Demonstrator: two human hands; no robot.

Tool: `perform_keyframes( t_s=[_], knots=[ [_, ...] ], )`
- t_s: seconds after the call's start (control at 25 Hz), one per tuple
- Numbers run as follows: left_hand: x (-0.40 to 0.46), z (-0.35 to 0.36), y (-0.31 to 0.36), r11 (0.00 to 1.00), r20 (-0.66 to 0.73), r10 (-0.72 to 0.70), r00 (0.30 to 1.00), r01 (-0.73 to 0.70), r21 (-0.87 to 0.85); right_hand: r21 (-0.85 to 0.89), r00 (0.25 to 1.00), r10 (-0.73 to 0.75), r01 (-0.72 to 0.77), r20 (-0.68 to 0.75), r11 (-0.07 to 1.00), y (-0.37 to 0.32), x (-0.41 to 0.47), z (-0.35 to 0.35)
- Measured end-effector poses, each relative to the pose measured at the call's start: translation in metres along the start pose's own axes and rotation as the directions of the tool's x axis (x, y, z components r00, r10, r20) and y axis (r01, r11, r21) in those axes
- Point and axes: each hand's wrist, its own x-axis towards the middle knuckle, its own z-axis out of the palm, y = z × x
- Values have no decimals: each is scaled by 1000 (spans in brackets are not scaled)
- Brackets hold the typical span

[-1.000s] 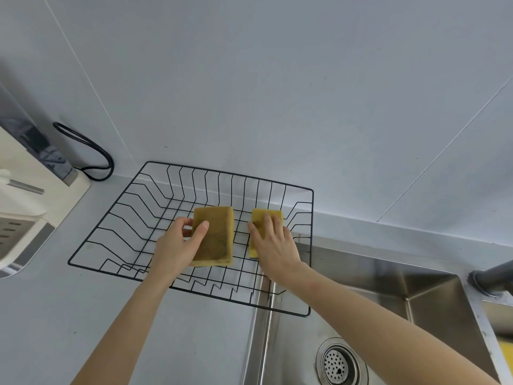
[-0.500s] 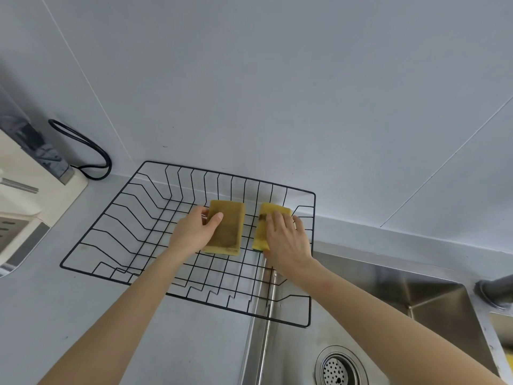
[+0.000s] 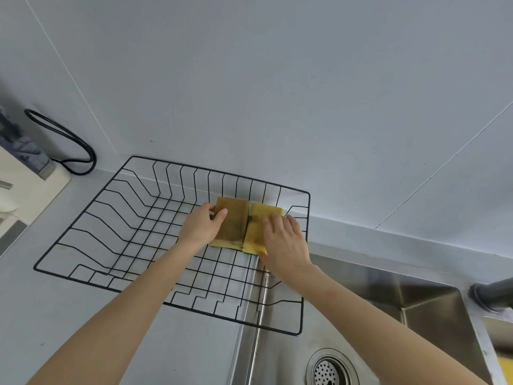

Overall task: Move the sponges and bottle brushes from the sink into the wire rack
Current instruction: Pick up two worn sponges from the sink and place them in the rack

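Far left edge: cream plastic appliance [image 3: 25, 187], rounded corner, partly cropped; glossy black cable [image 3: 69, 143] loops against the wall [image 3: 277, 79] behind it. Wall is smooth pale grey panels with thin seams. Desk [image 3: 55, 315] is a matte grey slab, flat. On it sits the wire rack [image 3: 91, 218]: thin black coated wire, rectangular rim with rounded corners, stepped zigzag side wires, square grid floor; its right end overhangs the sink's left edge. Left hand [image 3: 201, 227] is in the rack's back right area, thumb over the top face and fingers curled around the left edge of the left sponge [image 3: 234, 226], gripping it. That sponge is a rectangular block, olive-brown scouring face up, coarse and stained, yellow foam showing along the near edge. Touching it on the right is the right sponge [image 3: 256, 229], same block shape, yellow with a darker smudged centre, edges lined up side by side on the rack floor. Right hand [image 3: 286, 241] lies on top of it, fingers spread flat and pressing down, thumb at the near corner; not a closed grasp. Both forearms bare, coming in from the bottom edge. Right of the rack: sink [image 3: 416, 309], brushed stainless steel, square basin with sharp folded corners, round perforated drain strainer [image 3: 330, 369] at the bottom. Dark grey cylindrical faucet base [image 3: 488, 297] at far right, cropped. Small yellow patch at the right edge, cannot tell what it is. No bottle brushes visible.
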Motion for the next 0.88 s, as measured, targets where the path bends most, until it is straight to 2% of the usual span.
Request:
perform_keyframes(
  t_s=[0.12, 0.2, 0.28, 0.4, 0.6, 0.88],
  knots=[
    [-2, -1, -2, 999, -32, 38, 999, -39, -19, 10, 1000, -1, 1, 4, 1000, 1, 0, -1],
    [-6, -7, -6, 995, -2, 97, 995, -97, -37, 15, 1000, 4, -4, 6, 1000, 0, -1, -2],
    [-11, -12, -11, 983, 118, 181, 976, -182, -5, 17, 1000, 6, -6, 9, 1000, -1, -1, -4],
    [-16, -11, -16, 946, 267, 248, 931, -292, 139, 22, 1000, 13, -14, 17, 1000, 0, -1, -4],
    [-15, -4, -14, 932, 179, 293, 939, -322, 167, 33, 998, 54, -52, -40, 998, -2, 3, 1],
    [-16, -1, -11, 937, 176, 274, 945, -304, 173, 21, 998, 62, -62, -32, 998, -3, 4, 3]
  ],
)
